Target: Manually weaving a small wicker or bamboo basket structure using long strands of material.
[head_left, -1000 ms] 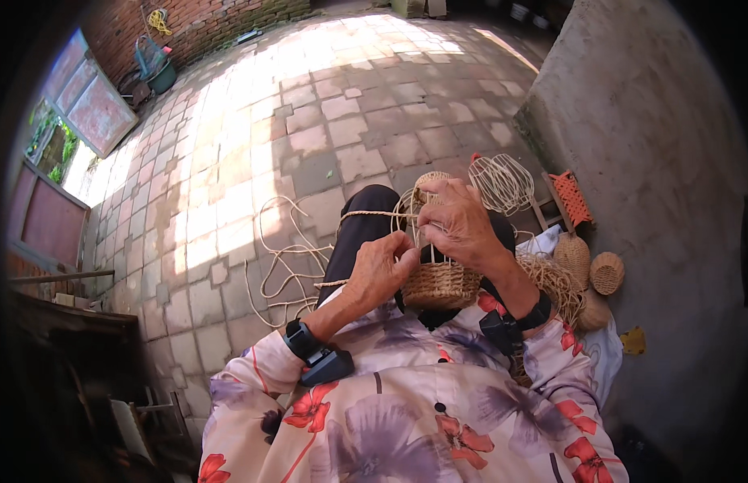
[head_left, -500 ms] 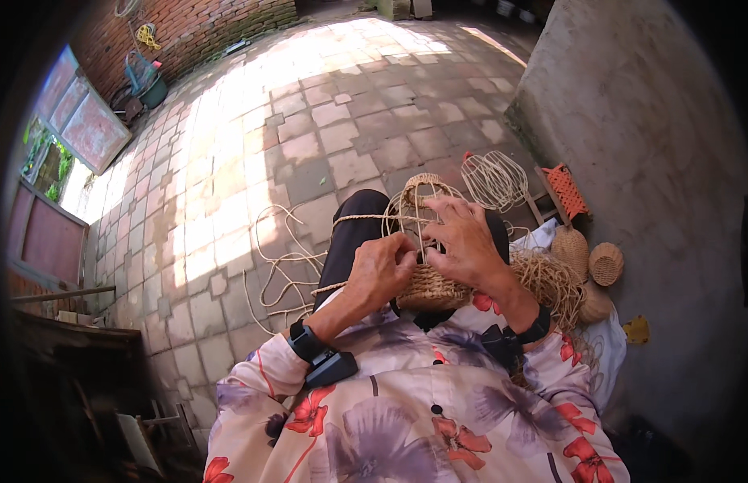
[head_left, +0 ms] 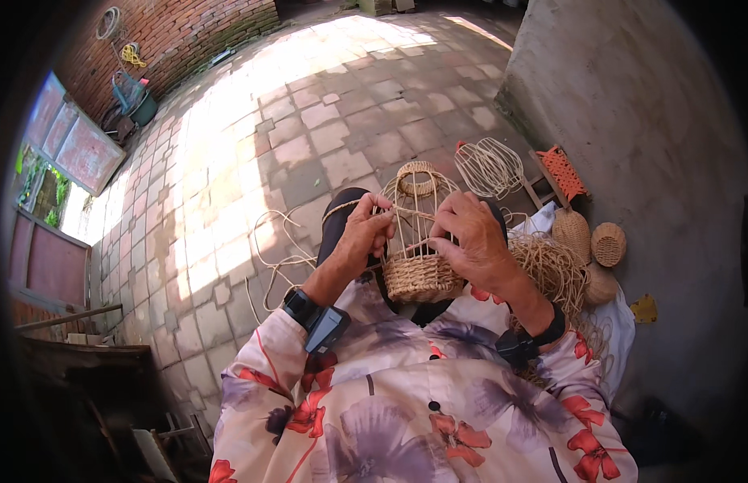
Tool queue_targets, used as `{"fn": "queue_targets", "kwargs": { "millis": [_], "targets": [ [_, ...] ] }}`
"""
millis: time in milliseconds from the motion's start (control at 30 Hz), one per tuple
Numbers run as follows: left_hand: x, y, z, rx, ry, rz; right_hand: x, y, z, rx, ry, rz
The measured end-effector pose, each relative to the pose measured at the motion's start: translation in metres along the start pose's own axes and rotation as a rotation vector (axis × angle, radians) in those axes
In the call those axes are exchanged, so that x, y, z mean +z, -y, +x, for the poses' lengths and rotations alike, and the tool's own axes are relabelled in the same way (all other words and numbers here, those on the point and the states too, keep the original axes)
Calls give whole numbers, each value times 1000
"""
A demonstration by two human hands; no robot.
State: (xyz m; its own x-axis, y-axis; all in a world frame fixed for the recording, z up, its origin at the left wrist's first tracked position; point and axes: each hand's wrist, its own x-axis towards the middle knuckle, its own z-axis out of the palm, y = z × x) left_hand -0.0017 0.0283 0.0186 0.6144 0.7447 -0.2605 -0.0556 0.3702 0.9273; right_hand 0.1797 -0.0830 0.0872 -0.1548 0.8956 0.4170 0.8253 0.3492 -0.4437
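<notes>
Wicker basket (head_left: pixel 418 245) sat on lap, half woven, bare ribs above. Left hand (head_left: pixel 362 237) pinched cord (head_left: pixel 289 262) at ribs; right hand (head_left: pixel 470 241) gripped frame, fingers closed. Best kept cord taut, each pass pressed snug onto woven rows, ribs evenly spaced.

I see my left hand (head_left: pixel 359 239) and my right hand (head_left: pixel 469 241) pinching a thin straw cord (head_left: pixel 406 211) at a half-woven basket (head_left: pixel 418 258) on my lap. More cord loops (head_left: pixel 277 249) lie on the stone floor (head_left: pixel 253 145). A bare wire frame (head_left: pixel 488 167) and small woven baskets (head_left: pixel 609 244) sit by the grey wall (head_left: pixel 631 121).
</notes>
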Motion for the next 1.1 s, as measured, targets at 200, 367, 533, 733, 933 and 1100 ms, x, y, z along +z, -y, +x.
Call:
{"fn": "queue_targets", "kwargs": {
  "millis": [200, 367, 533, 733, 933, 1100],
  "targets": [
    [-14, 16, 14, 9, -15, -128, -28, -22, -19, 104, -55, 162],
    [-10, 3, 9, 10, -149, 389, -23, -40, -25, 195, -34, 216],
    [11, -10, -13, 620, -365, 944, -15, -42, -14, 234, -21, 465],
    [33, -22, -40, 172, 6, 304, 15, -39, 11, 268, 146, 891],
    [20, -14, -45, 321, -143, 722, 30, -34, 15, -16, -28, 220],
    [25, -8, -39, 297, -112, 774, 16, -33, 7, 294, 49, 147]
  ]
}}
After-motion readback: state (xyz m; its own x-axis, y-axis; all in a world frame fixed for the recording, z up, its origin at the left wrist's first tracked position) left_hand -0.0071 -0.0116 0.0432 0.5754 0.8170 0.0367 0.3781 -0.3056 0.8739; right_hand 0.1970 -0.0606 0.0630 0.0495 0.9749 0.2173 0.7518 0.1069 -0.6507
